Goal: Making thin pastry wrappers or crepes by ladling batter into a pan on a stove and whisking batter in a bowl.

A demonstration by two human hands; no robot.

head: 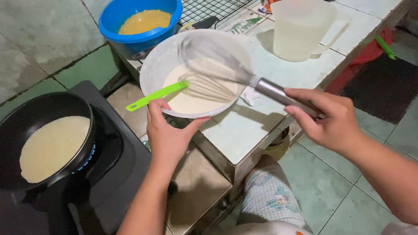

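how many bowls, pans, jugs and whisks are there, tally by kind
bowls: 2, a white bowl of batter and a blue bowl
frying pan: 1
plastic jug: 1
whisk: 1
total: 5

The left hand (167, 133) reaches up from the lower middle of the view, forearm bare and slanting up to the right. Its thumb lies on top and its fingers (194, 124) curl underneath, in a pinch. The right hand (327, 119) comes in from the lower right, forearm bare. Its fingers (308, 96) are wrapped closed in a fist-like grip, knuckles up, thumb pointing toward the left hand. The two hands are near each other, not touching.
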